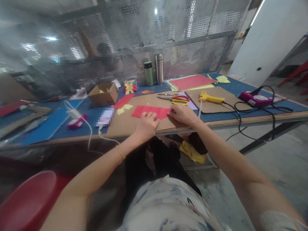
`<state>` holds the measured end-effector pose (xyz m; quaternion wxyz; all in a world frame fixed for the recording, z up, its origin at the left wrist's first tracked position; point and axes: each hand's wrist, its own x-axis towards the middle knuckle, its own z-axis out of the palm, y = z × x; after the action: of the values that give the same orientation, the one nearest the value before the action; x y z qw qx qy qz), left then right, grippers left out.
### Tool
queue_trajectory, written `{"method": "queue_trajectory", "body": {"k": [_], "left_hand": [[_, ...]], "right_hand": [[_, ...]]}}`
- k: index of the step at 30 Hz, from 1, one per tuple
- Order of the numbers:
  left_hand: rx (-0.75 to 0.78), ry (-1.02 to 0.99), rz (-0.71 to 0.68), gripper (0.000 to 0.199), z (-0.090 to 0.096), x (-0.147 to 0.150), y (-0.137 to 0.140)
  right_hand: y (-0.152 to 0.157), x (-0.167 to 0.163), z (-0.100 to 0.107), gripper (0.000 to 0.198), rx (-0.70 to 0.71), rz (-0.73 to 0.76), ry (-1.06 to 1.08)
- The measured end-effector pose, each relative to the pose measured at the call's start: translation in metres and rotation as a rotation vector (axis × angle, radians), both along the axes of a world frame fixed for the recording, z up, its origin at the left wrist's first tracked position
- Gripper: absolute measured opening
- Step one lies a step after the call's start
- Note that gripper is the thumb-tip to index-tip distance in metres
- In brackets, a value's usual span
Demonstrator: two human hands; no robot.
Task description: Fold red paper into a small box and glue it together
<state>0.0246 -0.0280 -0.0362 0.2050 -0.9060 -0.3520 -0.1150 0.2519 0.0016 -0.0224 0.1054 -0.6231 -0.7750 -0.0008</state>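
A strip of red paper (138, 111) lies on a brown cardboard sheet (122, 125) at the table's front edge. My left hand (148, 124) presses down on the strip's middle, its fingers bent and close together; a ring shows on one finger. At the strip's right end, my right hand (181, 114) has its fingertips pinched on the paper edge. Just beyond that hand lie scissors with yellow handles (180, 102) and another pair with red handles (180, 97). A second red paper piece (124, 101) and pale yellow paper cutouts (124, 109) lie to the left.
A yellow glue gun (211, 97) rests on a cardboard board, its black cord running to a purple power unit (256, 97). At the back stand a green bottle (148, 73), a steel flask (159, 69), a cardboard box (104, 93) and a red paper stack (192, 82).
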Motion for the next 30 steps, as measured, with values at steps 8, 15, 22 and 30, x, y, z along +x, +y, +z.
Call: {"method": "queue_trajectory", "body": {"k": [8,15,22,30], "left_hand": [[-0.048,-0.017,0.033,0.039,-0.006,-0.003,0.0],[-0.065,-0.023,0.021,0.04,-0.004,-0.002,-0.002],[-0.123,-0.052,0.023,0.04,-0.005,-0.002,-0.002],[-0.153,-0.233,0.176,0.045,0.015,-0.071,0.032]], "right_hand": [[-0.021,-0.019,-0.024,0.027,0.293,0.402,-0.003],[-0.02,-0.02,-0.032,0.033,0.301,0.385,-0.02],[-0.024,-0.021,-0.034,0.036,0.342,0.376,-0.044],[-0.022,-0.022,-0.044,0.033,0.416,0.385,-0.014]]}}
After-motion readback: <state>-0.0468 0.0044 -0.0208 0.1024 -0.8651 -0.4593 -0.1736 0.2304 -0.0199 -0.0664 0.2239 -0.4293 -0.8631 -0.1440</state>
